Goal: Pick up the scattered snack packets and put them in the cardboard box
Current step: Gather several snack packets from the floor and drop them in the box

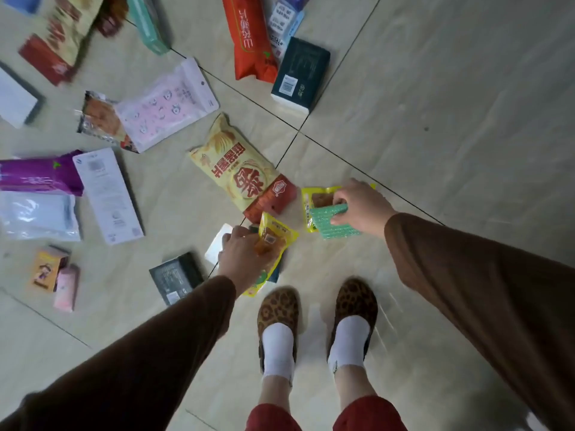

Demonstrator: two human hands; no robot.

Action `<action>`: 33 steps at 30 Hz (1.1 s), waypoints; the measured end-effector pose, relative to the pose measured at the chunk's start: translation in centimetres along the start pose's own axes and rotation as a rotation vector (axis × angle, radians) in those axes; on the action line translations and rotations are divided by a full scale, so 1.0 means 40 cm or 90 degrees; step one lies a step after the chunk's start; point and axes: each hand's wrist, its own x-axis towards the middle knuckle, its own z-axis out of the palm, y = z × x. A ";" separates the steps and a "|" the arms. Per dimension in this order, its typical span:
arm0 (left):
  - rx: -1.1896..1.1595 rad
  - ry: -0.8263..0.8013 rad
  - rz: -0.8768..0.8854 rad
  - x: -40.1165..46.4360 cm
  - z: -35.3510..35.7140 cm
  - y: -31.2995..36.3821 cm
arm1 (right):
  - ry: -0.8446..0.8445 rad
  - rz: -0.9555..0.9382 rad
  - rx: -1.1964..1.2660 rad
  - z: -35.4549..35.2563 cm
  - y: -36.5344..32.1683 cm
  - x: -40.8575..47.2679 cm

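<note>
Yellow packet (273,241) and green packet (329,220) gripped; others scattered on floor.

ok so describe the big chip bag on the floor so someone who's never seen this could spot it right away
Find where the dark grout lines of the tiled floor cross, near the middle of the view. The chip bag lies just left of that crossing, beyond the person's two hands. It is the large puffy pale-yellow packet with big red characters; a smaller dark red packet lies at its near corner.

Orange packet (249,35) reads "三只松鼠", upside down.
</note>
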 end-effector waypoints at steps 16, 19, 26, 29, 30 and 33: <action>-0.225 0.002 -0.178 0.058 0.152 -0.034 | 0.123 0.076 -0.334 0.126 -0.052 0.096; -0.268 -0.051 -0.203 0.058 0.141 -0.047 | 0.030 0.121 -0.249 0.111 -0.058 0.105; -0.606 -0.058 -0.206 0.016 0.024 -0.032 | 0.097 0.086 0.214 -0.011 -0.119 0.119; -0.731 -0.002 -0.203 0.076 -0.074 -0.003 | 0.204 0.079 0.366 -0.097 -0.192 0.172; -0.764 0.006 -0.198 0.110 -0.100 0.003 | 0.246 0.077 0.389 -0.123 -0.215 0.199; -0.804 0.060 -0.231 0.216 -0.151 0.010 | 0.348 0.099 0.398 -0.202 -0.270 0.289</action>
